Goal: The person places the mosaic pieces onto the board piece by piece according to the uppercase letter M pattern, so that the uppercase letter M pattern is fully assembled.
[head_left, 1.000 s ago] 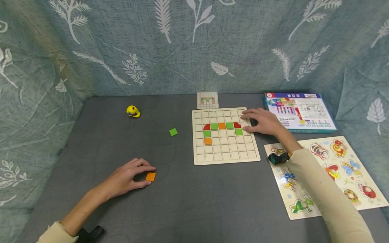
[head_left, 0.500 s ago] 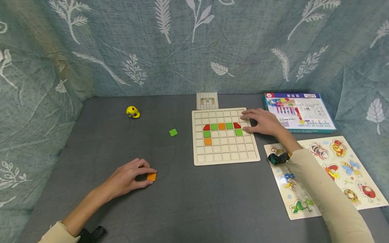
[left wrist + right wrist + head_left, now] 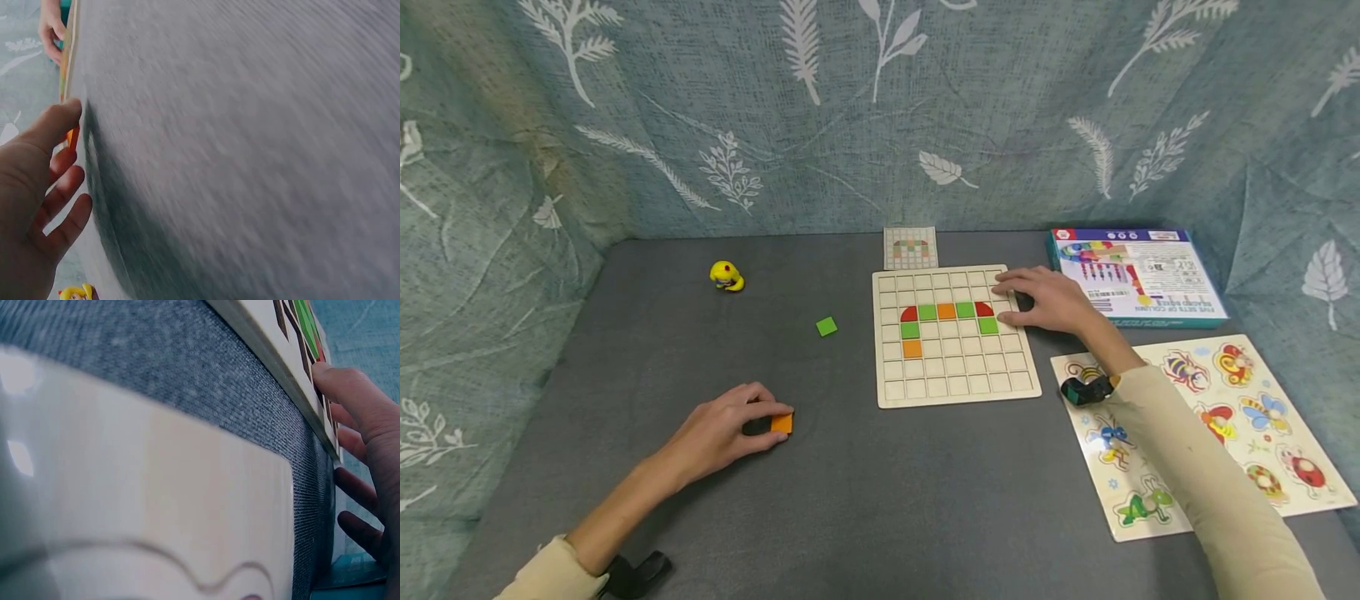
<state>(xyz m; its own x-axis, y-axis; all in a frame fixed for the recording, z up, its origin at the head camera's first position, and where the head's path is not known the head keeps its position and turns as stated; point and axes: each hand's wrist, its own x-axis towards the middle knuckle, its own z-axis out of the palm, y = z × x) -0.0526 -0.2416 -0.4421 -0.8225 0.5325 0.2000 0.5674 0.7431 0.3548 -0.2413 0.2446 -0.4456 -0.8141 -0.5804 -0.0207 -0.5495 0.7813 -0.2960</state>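
In the head view my left hand (image 3: 721, 428) pinches an orange square tile (image 3: 782, 423) between thumb and forefinger over the dark table. The left wrist view shows that tile (image 3: 73, 138) edge-on at the fingertips. My right hand (image 3: 1049, 300) rests at the right edge of a wooden grid board (image 3: 957, 387), its thumb on the surface near a green tile (image 3: 989, 326). In the right wrist view its other fingers (image 3: 355, 487) hang past the board's edge. Red, green and orange tiles form an arch on the grid. A loose green tile (image 3: 827, 326) lies left of the board.
A small pattern card (image 3: 910, 248) stands behind the board. A yellow toy (image 3: 727, 276) sits at the back left. At the right are a flat cardboard box (image 3: 1138, 279) and an insect puzzle board (image 3: 1217, 467), partly under my right sleeve. A patterned curtain hangs behind.
My left hand has moved slightly right and away from me with the orange tile, its forefinger and thumb now closer around it. The right hand and the board stay in place.
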